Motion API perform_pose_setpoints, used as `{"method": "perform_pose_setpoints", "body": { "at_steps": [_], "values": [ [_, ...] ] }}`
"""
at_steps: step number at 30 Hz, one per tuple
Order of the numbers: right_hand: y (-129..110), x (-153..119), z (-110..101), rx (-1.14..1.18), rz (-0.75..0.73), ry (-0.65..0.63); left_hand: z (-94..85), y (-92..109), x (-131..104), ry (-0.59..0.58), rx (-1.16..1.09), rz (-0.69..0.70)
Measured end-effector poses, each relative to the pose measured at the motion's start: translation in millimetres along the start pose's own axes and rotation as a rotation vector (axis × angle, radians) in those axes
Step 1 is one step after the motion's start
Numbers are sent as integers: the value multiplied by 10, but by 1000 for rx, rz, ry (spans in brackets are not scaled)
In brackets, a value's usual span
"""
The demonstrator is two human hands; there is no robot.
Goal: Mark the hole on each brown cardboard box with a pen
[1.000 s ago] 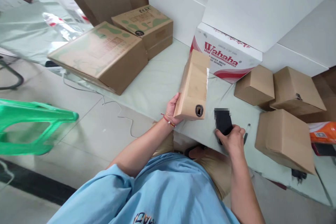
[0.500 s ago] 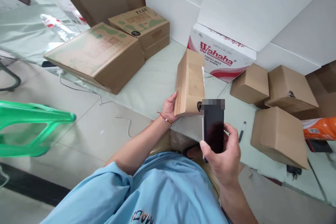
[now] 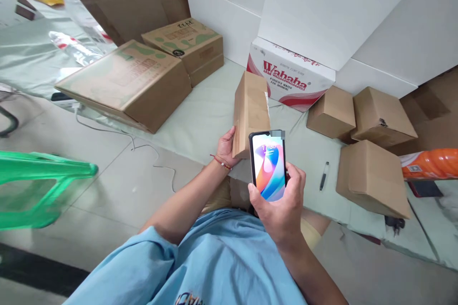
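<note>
My left hand (image 3: 226,147) is closed on the lower left side of a brown cardboard box (image 3: 252,109), its thumb along the side and the other fingers hidden beneath. The box is held tilted over the front edge of the table. In my right hand (image 3: 282,205) is a smartphone (image 3: 268,167), gripped between thumb and fingers, with its lit screen facing me and a clock on a colourful background. The phone overlaps the lower right corner of the box from my viewpoint. A pen (image 3: 324,176) lies on the cloth right of my right hand.
Two printed cartons, one larger (image 3: 125,81) and one smaller (image 3: 189,45), stand left. Behind is a white Wahaha carton (image 3: 289,74). Several plain boxes (image 3: 372,176) and an orange bottle (image 3: 429,163) sit right. A green stool (image 3: 46,162) and a cable (image 3: 143,147) are at left.
The phone's screen has gone from dark to lit. My right hand has brought the phone leftward, closer in front of the box, while the left hand keeps its hold.
</note>
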State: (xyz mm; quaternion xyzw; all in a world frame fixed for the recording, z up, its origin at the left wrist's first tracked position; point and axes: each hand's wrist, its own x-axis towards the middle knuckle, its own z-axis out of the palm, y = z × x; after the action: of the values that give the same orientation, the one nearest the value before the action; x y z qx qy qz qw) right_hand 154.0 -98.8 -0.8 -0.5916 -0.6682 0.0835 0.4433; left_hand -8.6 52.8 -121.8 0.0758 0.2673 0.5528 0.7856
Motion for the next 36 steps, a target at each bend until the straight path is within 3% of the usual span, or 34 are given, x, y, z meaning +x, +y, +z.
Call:
{"method": "perform_pose_setpoints", "body": {
  "at_steps": [5, 8, 11, 13, 16, 18, 21, 25, 30, 36],
  "values": [
    [118, 41, 48, -9, 73, -2, 58, -77, 27, 99, 236, 139],
    [208, 58, 61, -14, 93, 16, 135, -54, 2, 222, 410, 319],
    [288, 52, 34, -25, 109, 44, 316, 29, -176, 305, 584, 517],
    [342, 47, 2, -26, 129, 75, 477, 65, -375, 226, 727, 624],
    [423, 58, -45, -40, 172, 116, 663, 31, -658, -124, 1059, 771],
    [463, 74, -67, -63, 187, 124, 695, -24, -756, -262, 1188, 796],
    [482, 90, -83, -95, 172, 123, 625, -57, -752, -291, 1196, 721],
    [448, 87, -73, -120, 118, 100, 521, 40, -660, -368, 1217, 656],
    [383, 96, -22, -107, 61, 71, 513, 174, -647, -421, 1310, 668],
    [328, 108, 22, -101, 31, 57, 510, 166, -646, -446, 1362, 721]
  ]
}}
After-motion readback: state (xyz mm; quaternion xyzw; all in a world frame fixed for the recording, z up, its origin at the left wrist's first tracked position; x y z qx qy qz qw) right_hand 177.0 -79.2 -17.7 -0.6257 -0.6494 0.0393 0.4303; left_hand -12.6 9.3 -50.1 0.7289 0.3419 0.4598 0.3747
